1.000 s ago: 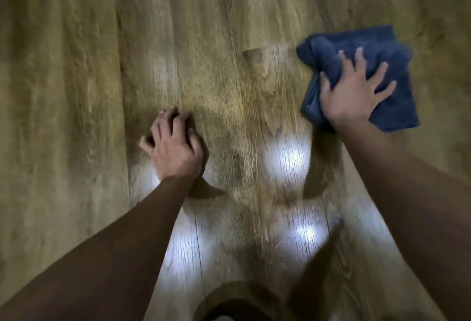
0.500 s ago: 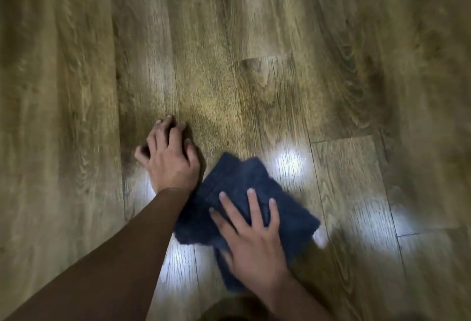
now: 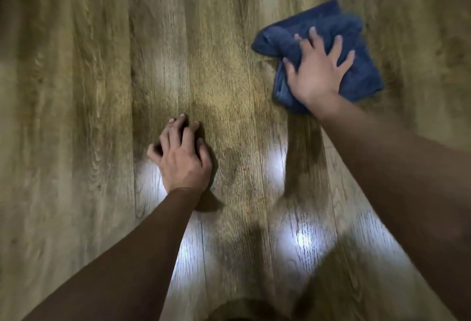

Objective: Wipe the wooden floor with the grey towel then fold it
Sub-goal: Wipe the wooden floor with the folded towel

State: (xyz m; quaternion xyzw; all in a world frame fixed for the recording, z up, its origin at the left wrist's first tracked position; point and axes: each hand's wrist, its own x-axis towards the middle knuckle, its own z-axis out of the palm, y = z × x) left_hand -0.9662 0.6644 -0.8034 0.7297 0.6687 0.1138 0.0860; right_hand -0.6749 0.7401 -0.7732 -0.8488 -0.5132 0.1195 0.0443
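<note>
The wooden floor [image 3: 81, 91] filled the whole view, its planks running away from the camera, with bright patches of reflected light on the boards nearest the person.

To the left of the towel, and nearer the person, the left hand [image 3: 182, 157] rested on the bare boards. Its fingers were bent, the tips touching the wood; it held nothing and appeared to serve as a prop for the body.

The grey towel [image 3: 356, 76], dark blue-grey in this light, lay bunched and partly doubled over, well apart from the left hand. The right hand [image 3: 318, 70] pressed down on it with fingers spread and nearly straight, palm flat on the cloth; no fold was pinched or gripped.

Judgement: wiping was in hand; folding was not begun.

Risks noted: with only flat pressure, the hand could slide off the cloth on a fast stroke. The loose bunched corner left of the fingers could roll under and leave strips unwiped. The polished boards could let the propping hand slip under load.
</note>
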